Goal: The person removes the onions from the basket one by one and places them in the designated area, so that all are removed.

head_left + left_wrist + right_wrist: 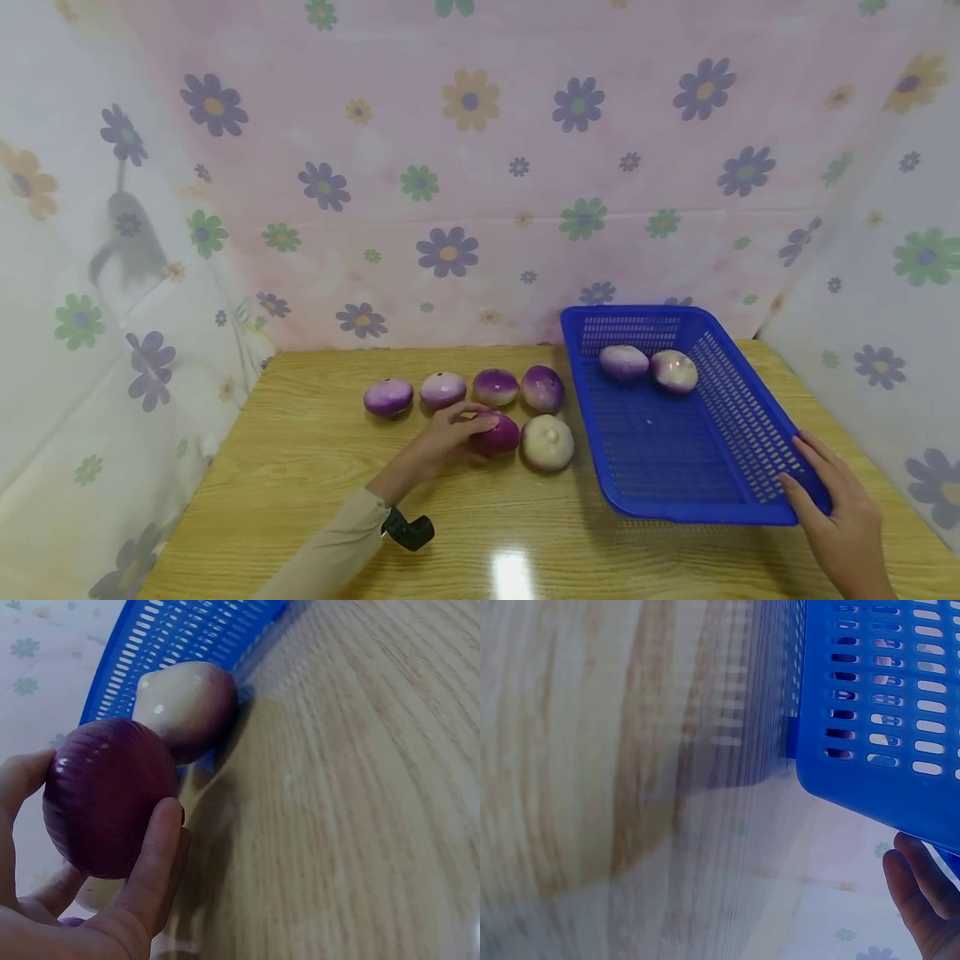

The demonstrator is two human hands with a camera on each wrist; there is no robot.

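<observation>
My left hand [448,435] grips a dark red onion [497,434] low over the table, thumb on one side and fingers on the other. In the left wrist view, this onion [109,799] shows fine ridges. A pale onion [547,442] lies just right of it. Behind them, several purple-and-white onions [442,391] form a row. My right hand [840,508] holds the near right corner of a blue plastic basket [697,511], thumb over the rim. Two onions, one purplish [624,362] and one whiter [674,371], lie at the basket's far end.
The wooden table [315,500] extends to a flower-printed cloth [465,167] at the back and sides. A dark strap with a black piece [408,530] sits at my left wrist. Slotted basket walls border the onions on the right.
</observation>
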